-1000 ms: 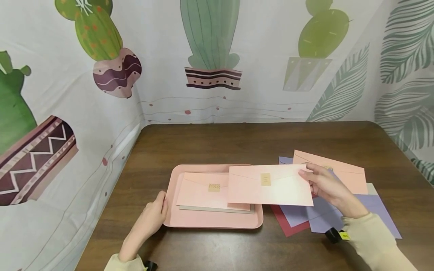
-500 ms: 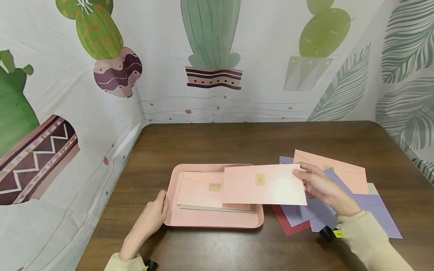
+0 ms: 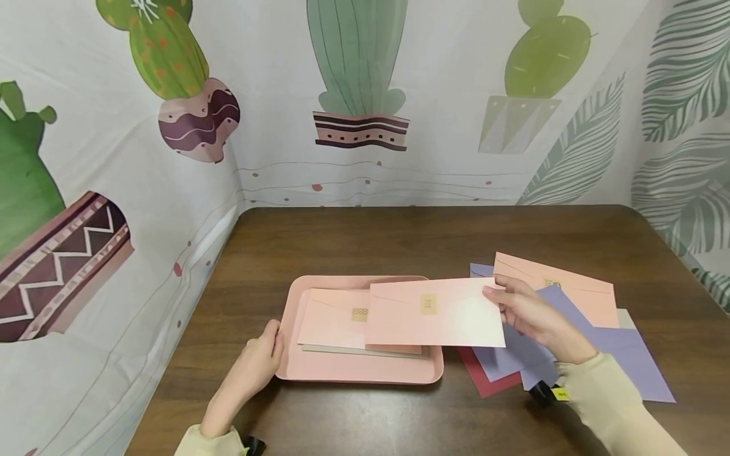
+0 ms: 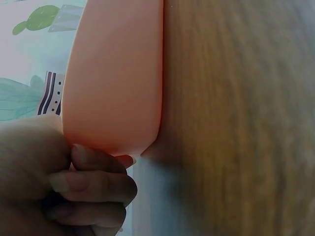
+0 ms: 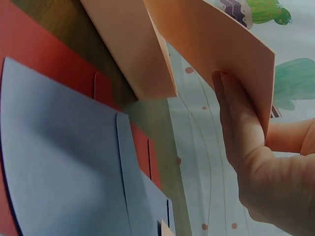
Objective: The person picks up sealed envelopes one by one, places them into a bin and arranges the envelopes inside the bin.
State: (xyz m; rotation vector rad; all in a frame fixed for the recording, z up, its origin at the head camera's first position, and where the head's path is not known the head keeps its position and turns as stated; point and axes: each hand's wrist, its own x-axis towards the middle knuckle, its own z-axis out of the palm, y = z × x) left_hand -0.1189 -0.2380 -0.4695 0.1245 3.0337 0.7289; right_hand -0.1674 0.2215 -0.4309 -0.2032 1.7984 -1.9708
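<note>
My left hand (image 3: 253,364) grips the left side of the pink tray (image 3: 365,375); in the left wrist view its curled fingers (image 4: 96,182) close on the end of the tray (image 4: 115,78). A pink envelope with a dotted sticker (image 3: 333,320) lies in the tray, over a grey one (image 3: 365,352). My right hand (image 3: 538,316) pinches the right edge of a pale pink envelope (image 3: 436,323) with a gold sticker, which overlaps the tray's right part. From the right wrist, the fingers (image 5: 241,108) lie along the underside of that envelope (image 5: 221,39), raised above the table.
Right of the tray, purple envelopes (image 3: 633,358), a red one (image 3: 485,379), a peach one (image 3: 593,297) and a corner of a grey one (image 3: 625,318) lie overlapping on the brown table (image 3: 365,237). Behind the table hangs a cloth (image 3: 445,180) printed with cacti.
The right hand has moved left with the pale pink envelope, which covers more of the tray and of the envelope lying there. The left hand and the tray have stayed in place.
</note>
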